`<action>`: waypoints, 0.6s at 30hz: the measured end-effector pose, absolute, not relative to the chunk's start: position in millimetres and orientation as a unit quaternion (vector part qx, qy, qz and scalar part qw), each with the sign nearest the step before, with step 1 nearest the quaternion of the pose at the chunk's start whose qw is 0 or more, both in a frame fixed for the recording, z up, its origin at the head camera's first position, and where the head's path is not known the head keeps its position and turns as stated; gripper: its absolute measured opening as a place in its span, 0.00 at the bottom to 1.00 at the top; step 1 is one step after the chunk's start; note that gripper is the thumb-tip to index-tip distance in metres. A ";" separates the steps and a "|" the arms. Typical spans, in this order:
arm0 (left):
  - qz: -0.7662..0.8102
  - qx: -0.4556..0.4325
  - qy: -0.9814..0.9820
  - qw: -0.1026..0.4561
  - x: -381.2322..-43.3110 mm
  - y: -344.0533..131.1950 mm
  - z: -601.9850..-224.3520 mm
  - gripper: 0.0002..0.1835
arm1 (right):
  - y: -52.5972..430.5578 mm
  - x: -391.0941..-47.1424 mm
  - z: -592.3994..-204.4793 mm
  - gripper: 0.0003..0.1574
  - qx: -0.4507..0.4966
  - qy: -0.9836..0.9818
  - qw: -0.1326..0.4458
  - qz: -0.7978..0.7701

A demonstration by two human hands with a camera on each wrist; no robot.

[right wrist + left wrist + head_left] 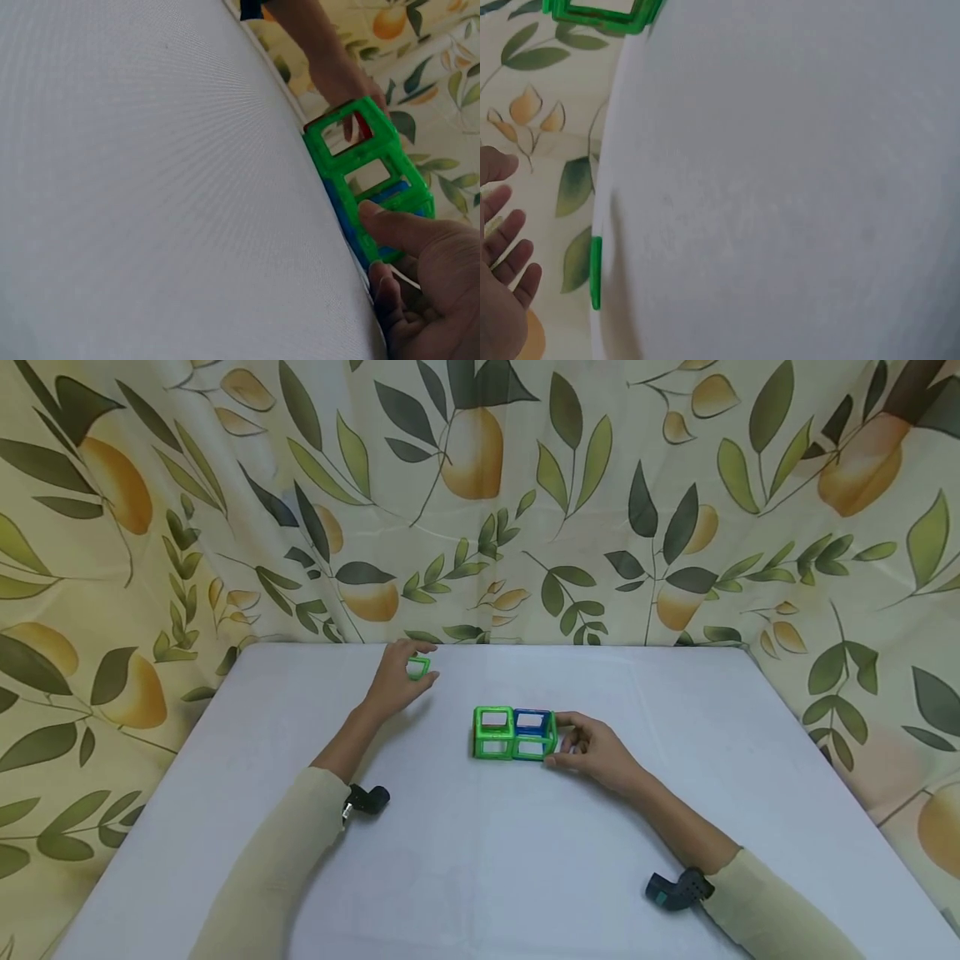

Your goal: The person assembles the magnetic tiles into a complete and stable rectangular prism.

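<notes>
A small box of magnetic tiles (513,733), green and blue frames joined side by side, sits on the white table. My right hand (600,752) holds its right end; in the right wrist view the thumb (394,225) lies on a green frame. A touch of red shows at the box's far end there. Farther back on the left, my left hand (397,681) is beside a single green square tile (418,668). In the left wrist view that tile (595,274) appears edge-on, with a gap between it and the spread fingers (514,262).
The white table (480,877) runs back to a curtain (480,527) printed with leaves and fruit. A dark wrist camera (367,799) is strapped on the left arm, and another camera (678,891) on the right.
</notes>
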State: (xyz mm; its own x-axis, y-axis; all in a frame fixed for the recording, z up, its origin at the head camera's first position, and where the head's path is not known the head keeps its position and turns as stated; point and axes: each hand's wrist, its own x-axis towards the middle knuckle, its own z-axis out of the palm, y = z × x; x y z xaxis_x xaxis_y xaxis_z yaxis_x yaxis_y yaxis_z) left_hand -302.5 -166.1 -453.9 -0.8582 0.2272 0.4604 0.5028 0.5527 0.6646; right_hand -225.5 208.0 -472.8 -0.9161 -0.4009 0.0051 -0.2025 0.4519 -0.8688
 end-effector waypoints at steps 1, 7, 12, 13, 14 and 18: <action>-0.422 -0.208 -0.867 0.166 -304.8 -167.9 -454.9 0.23 | 208.2 -225.7 -472.2 0.45 -0.178 0.846 0.099 -0.493; -0.405 -0.167 -0.888 0.140 -314.1 -180.4 -461.7 0.28 | 208.8 -226.5 -473.4 0.45 -0.180 0.843 0.102 -0.496; -0.398 -0.135 -0.904 0.078 -318.5 -191.4 -465.6 0.34 | 208.1 -225.3 -474.8 0.45 -0.179 0.844 0.103 -0.496; -0.395 -0.130 -0.907 0.065 -319.6 -193.5 -466.4 0.36 | 207.8 -224.8 -474.6 0.45 -0.179 0.843 0.103 -0.496; -0.390 -0.124 -0.911 0.052 -320.8 -195.2 -467.3 0.37 | 207.7 -224.4 -474.4 0.45 -0.179 0.843 0.102 -0.497; -0.362 -0.093 -0.928 0.010 -325.4 -198.6 -469.7 0.41 | 207.3 -224.5 -472.9 0.45 -0.178 0.843 0.102 -0.497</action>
State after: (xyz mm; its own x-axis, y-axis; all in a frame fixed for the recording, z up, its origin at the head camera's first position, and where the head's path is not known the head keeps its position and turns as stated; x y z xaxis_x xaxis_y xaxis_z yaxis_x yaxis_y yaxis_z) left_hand -325.4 -198.6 -469.7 -0.9826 0.1651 0.0854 0.1793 0.7211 0.6692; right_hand -224.5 207.3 -472.9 -0.9158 -0.4016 0.0057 -0.1993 0.4422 -0.8745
